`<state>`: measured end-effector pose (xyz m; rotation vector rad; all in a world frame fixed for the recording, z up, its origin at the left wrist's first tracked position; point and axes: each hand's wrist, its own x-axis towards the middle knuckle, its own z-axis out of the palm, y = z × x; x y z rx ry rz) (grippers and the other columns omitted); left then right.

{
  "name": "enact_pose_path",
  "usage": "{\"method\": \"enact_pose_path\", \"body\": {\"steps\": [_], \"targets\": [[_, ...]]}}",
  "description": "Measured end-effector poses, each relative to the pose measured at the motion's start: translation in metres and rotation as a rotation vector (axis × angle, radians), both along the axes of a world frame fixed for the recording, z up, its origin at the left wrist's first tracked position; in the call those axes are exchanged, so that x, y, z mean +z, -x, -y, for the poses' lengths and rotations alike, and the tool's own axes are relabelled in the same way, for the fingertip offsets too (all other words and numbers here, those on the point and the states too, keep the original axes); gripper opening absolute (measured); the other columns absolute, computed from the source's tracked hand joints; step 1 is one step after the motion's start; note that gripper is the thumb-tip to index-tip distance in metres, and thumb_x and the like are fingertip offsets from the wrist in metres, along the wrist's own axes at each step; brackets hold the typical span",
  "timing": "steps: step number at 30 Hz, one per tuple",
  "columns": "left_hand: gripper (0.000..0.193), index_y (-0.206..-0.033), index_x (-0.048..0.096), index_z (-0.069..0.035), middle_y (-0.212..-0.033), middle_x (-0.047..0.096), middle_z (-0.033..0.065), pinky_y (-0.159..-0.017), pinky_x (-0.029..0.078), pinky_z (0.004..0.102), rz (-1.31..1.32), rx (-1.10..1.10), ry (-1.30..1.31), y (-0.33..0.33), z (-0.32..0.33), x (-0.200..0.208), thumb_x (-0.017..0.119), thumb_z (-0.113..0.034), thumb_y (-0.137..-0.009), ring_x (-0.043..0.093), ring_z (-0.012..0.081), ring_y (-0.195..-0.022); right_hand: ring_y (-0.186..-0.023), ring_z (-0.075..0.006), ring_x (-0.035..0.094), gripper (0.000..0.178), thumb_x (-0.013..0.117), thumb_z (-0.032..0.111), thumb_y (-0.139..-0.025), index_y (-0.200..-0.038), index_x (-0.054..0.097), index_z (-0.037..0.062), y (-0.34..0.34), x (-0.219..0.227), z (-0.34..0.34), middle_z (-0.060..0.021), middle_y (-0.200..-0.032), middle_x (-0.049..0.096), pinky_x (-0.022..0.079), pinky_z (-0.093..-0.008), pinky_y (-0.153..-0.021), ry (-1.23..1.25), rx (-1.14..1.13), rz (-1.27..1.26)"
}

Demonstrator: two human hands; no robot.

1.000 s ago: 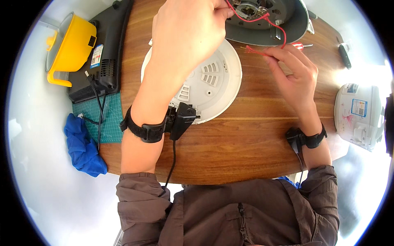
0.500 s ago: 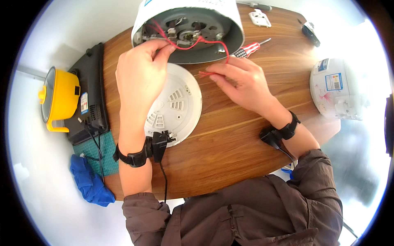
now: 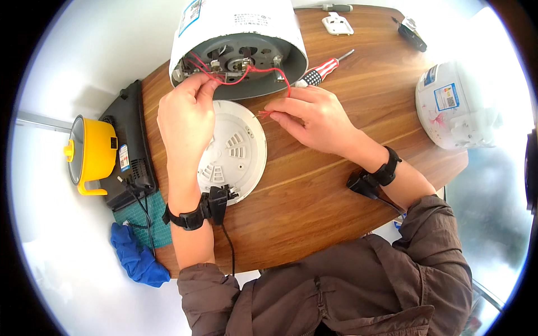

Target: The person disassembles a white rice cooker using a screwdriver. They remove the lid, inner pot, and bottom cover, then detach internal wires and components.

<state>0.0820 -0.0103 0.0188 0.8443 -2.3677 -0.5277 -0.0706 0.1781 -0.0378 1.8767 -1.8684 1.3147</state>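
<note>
A white appliance housing (image 3: 241, 22), perhaps a rice cooker body, lies tipped at the far side, its open underside showing grey metal and electrical parts. Red wires (image 3: 269, 70) run out of it. At the opening's left, my left hand (image 3: 185, 120) pinches one red wire between thumb and forefinger. My right hand (image 3: 322, 120), right of the opening, is closed on the wire's loose end, with bare-looking strands sticking out past the fingertips. Beneath my left wrist lies a round white vented bottom cover (image 3: 249, 162). A screwdriver with a striped handle (image 3: 325, 68) rests beside the housing.
At the left stand a yellow pot (image 3: 96, 151) and a flat black appliance (image 3: 131, 151), by a green mat (image 3: 162, 224) and a blue cloth (image 3: 137, 257). A white rice cooker (image 3: 454, 106) is at the right. A white plastic part (image 3: 337, 24) and another screwdriver (image 3: 338, 8) lie far back.
The whole view has shifted slightly, with the housing now further left in the picture. Both hands keep hold of the red wire, with little change in grip.
</note>
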Motion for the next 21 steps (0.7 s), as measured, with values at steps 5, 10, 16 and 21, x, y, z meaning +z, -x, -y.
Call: {"method": "enact_pose_path", "body": {"steps": [5, 10, 16, 21], "targets": [[0.017, -0.105, 0.082, -0.011, -0.082, 0.072, 0.0205, -0.071, 0.055, 0.0451, -0.02, -0.019, 0.029, -0.0011, 0.0018, -0.0022, 0.073, -0.024, -0.099, 0.071, 0.0407, -0.077, -0.072, -0.0265, 0.066, 0.012, 0.08, 0.009, -0.091, -0.103, 0.079, 0.0104, -0.0005, -0.0015, 0.0008, -0.0051, -0.082, 0.069, 0.053, -0.0385, -0.062, 0.029, 0.013, 0.009], [0.019, -0.108, 0.081, -0.008, -0.083, 0.074, 0.0174, -0.071, 0.053, 0.039, 0.019, -0.025, -0.058, -0.0017, 0.0009, 0.0017, 0.073, -0.022, -0.1, 0.069, 0.0299, -0.074, -0.074, -0.0293, 0.07, 0.007, 0.079, 0.012, -0.091, -0.097, 0.076, 0.0091, -0.0018, -0.0043, 0.0003, -0.0055, -0.084, 0.073, 0.054, -0.0407, -0.064, 0.013, 0.011, 0.051], [0.02, -0.111, 0.079, -0.001, -0.089, 0.077, 0.0152, -0.077, 0.054, 0.0318, 0.043, -0.067, -0.101, -0.0036, 0.0005, 0.0043, 0.072, -0.018, -0.102, 0.069, 0.0177, -0.078, -0.074, -0.0301, 0.07, 0.008, 0.079, 0.012, -0.091, -0.099, 0.078, 0.0108, -0.0015, -0.0042, 0.0007, -0.0059, -0.085, 0.074, 0.056, -0.0408, -0.064, -0.004, -0.002, 0.043], [0.02, -0.109, 0.08, 0.0, -0.095, 0.081, 0.013, -0.081, 0.055, 0.0316, 0.035, -0.13, -0.083, -0.0054, 0.0081, -0.001, 0.07, -0.015, -0.101, 0.074, 0.0165, -0.086, -0.076, -0.0288, 0.07, 0.008, 0.079, 0.011, -0.092, -0.1, 0.079, 0.0121, -0.0027, -0.0045, 0.0, -0.0059, -0.085, 0.074, 0.057, -0.0398, -0.066, -0.031, -0.025, 0.017]]}}
